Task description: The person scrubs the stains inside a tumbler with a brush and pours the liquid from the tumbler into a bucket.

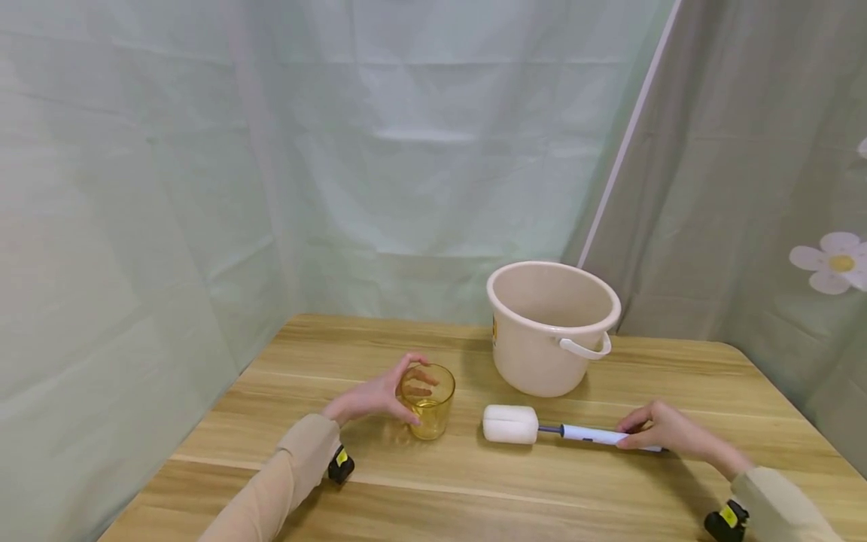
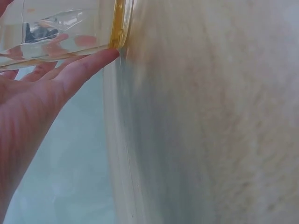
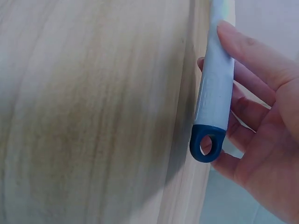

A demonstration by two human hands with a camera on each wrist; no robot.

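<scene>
An amber glass [image 1: 433, 410] stands upright on the wooden table, left of the middle. My left hand [image 1: 379, 393] holds it from the left, thumb in front and fingers behind. Through the clear wall of the glass [image 2: 70, 28], those fingers show in the left wrist view. To the right lies a sponge cup brush [image 1: 511, 424] with a white head and a pale blue handle. My right hand [image 1: 667, 433] pinches the handle near its end. Seen from the right wrist, the handle [image 3: 215, 93] ends in a dark blue hanging loop, between thumb and fingers.
A beige bucket [image 1: 542, 361] with a white carrying handle [image 1: 585, 348] stands behind the brush, towards the table's back edge. Pale curtains [image 1: 433, 150] hang close around the wooden table [image 1: 420, 504]. Each sleeve carries a small black wrist device.
</scene>
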